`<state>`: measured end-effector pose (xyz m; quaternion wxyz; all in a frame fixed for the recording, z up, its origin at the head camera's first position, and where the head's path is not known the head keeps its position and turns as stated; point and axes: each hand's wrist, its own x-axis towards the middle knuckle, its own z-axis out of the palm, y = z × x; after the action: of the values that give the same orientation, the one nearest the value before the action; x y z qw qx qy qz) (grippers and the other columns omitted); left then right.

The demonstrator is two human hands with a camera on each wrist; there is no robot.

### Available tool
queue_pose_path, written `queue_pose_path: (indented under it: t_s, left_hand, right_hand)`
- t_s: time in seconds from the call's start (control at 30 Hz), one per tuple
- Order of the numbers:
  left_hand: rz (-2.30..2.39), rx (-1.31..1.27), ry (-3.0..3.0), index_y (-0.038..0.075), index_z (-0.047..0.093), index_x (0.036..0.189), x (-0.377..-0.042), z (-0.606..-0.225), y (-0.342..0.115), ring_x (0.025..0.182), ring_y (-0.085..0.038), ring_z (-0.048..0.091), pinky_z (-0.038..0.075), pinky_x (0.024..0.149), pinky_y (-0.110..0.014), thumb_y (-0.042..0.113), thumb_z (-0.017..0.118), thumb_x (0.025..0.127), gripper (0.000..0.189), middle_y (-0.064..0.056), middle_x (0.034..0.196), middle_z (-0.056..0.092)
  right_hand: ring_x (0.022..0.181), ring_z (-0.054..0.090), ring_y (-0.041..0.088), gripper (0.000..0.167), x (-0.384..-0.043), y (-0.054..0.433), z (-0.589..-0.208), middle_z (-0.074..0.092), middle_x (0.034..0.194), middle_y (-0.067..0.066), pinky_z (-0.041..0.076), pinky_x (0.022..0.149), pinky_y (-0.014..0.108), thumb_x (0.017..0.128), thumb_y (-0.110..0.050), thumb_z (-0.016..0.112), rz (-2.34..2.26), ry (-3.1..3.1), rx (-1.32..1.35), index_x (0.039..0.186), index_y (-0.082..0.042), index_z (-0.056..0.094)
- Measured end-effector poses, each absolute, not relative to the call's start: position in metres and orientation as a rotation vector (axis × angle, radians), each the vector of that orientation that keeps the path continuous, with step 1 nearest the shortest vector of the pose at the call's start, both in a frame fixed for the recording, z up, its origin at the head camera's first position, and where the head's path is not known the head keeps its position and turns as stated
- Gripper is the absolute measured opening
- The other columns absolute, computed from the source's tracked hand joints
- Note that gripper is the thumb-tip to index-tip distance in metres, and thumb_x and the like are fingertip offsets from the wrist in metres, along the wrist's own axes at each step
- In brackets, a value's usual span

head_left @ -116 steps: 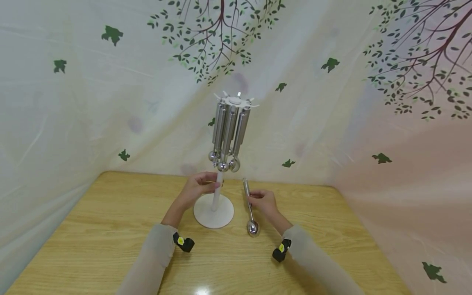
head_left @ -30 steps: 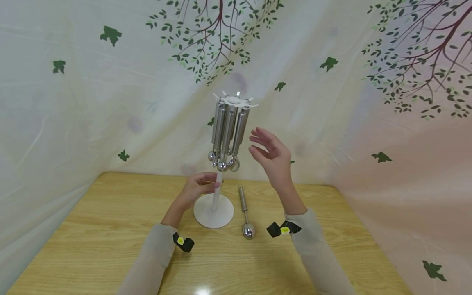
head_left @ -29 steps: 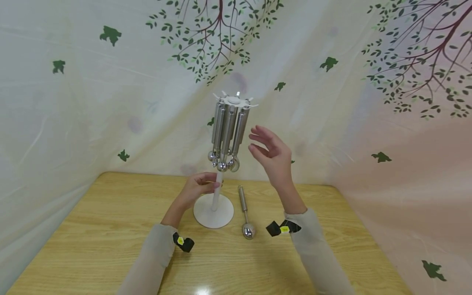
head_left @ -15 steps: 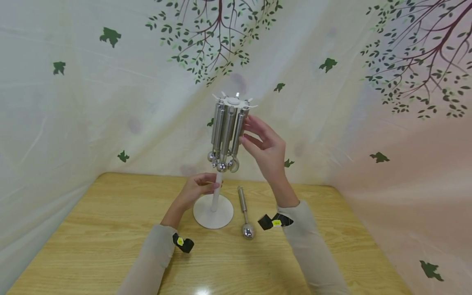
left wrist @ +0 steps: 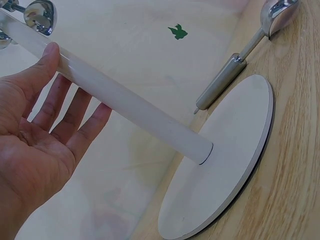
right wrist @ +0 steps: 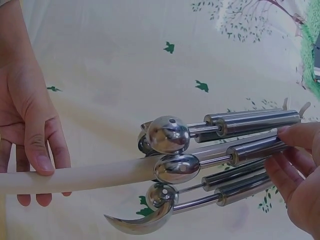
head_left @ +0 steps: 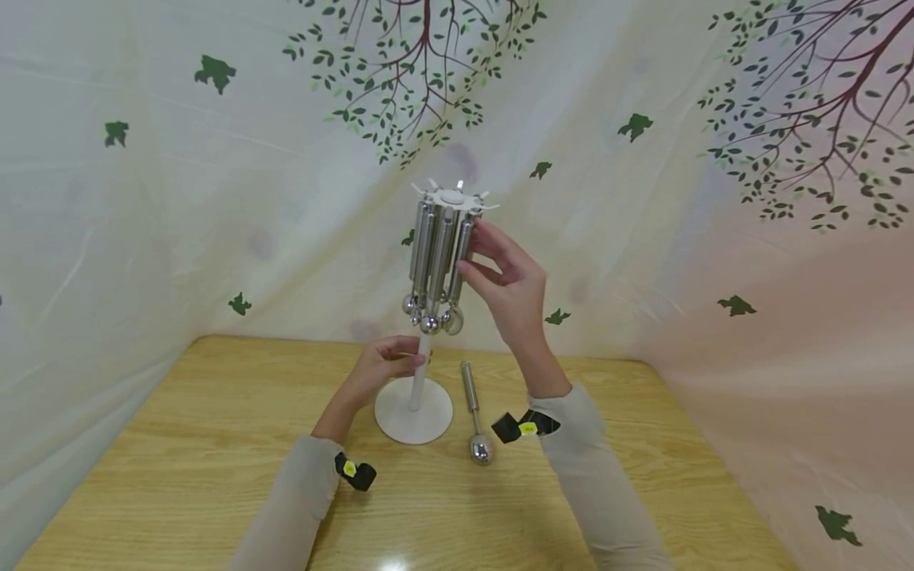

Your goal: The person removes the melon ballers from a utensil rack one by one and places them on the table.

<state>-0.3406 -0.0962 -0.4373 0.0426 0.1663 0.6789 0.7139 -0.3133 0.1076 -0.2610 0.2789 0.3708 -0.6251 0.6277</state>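
Note:
A white stand (head_left: 407, 428) with a round base and upright post carries several hanging silver scoops (head_left: 440, 254) with thick cylindrical handles. My left hand (head_left: 382, 369) holds the post (left wrist: 135, 110) low down, thumb on one side and fingers on the other. At the right of the rack my right hand (head_left: 510, 293) pinches the handle of one hanging scoop (right wrist: 255, 150) near its upper end. That scoop's rounded head points down toward the post. Another metal scoop (head_left: 481, 448) lies on the table right of the base, its handle pointing to the back.
The wooden table (head_left: 214, 444) ends at a pale cloth backdrop (head_left: 300, 238) printed with green birds and leafy branches. White hooks (head_left: 489, 205) stick out around the stand's top. Each wrist wears a small black camera (head_left: 357, 474).
My right hand let go of the scoop on the table, rose, and moved left to take hold of a hanging scoop's handle. The left hand stays on the post.

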Motion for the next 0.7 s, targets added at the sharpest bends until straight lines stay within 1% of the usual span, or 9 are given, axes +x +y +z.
queue_pose_path:
  t_s: [0.17,0.33,0.7]
  left_hand:
    - [2.188,0.508,2.072,-0.005,0.064,0.128,-0.3415,-0.4382,-0.0958,0.098,-0.015,0.072,0.062,0.094,-0.038,0.011,0.073,0.095,0.039,-0.007,0.113,0.075]
    - [2.190,0.500,2.067,-0.005,0.064,0.128,-0.3413,-0.4386,-0.0956,0.098,-0.015,0.072,0.062,0.094,-0.038,0.012,0.073,0.094,0.039,-0.007,0.113,0.075]
    - [2.203,0.512,2.046,-0.007,0.063,0.128,-0.3423,-0.4391,-0.0959,0.097,-0.014,0.073,0.062,0.094,-0.037,0.009,0.073,0.094,0.039,-0.005,0.111,0.075]
  right_hand:
    - [0.105,0.071,0.014,0.054,-0.3131,0.1050,-0.2601,0.067,0.125,0.029,0.063,0.088,0.035,0.083,0.015,0.074,1.694,-1.656,0.972,0.135,0.007,0.060]
    - [0.102,0.072,0.013,0.052,-0.3124,0.1033,-0.2600,0.067,0.123,0.031,0.063,0.087,0.033,0.084,0.016,0.073,1.701,-1.648,0.960,0.134,0.008,0.060]
    - [0.100,0.072,0.012,0.051,-0.3121,0.1027,-0.2600,0.070,0.119,0.025,0.064,0.086,0.032,0.084,0.014,0.074,1.709,-1.638,0.951,0.132,0.008,0.060]
